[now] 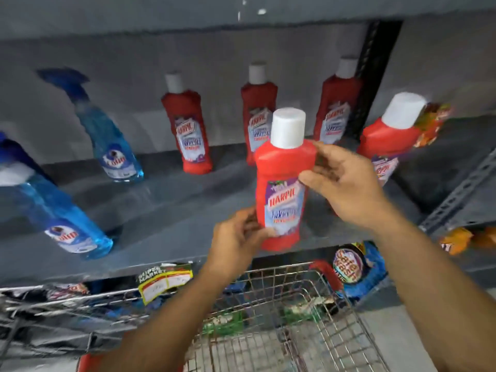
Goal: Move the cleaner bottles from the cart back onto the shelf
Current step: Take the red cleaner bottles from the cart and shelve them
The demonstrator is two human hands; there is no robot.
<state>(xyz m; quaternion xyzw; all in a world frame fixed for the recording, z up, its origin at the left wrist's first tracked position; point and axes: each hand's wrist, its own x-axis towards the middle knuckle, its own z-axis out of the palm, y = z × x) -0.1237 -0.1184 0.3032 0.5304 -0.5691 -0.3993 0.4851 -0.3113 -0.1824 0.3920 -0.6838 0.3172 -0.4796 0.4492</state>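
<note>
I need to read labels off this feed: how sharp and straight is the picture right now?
Head view: the red bottle held in the left hand and right hand is sharpest, its label name readable; the blue spray bottles at left are motion-smeared; wide-angle distortion leans bottles outward and bends the shelf edge; lighting dim and flat, no glare.

— What can you read from my feed?
— "HARPIC" on the red bottle (284,183) I'm holding, and on the three red bottles (188,130) behind it.
— Anything below that bottle?
— "SUPER MARKET" on the yellow tag (165,281) lower left; "Safe Wash" on the blue pack (358,269) lower right. Blue bottles' labels are blurred.
</note>
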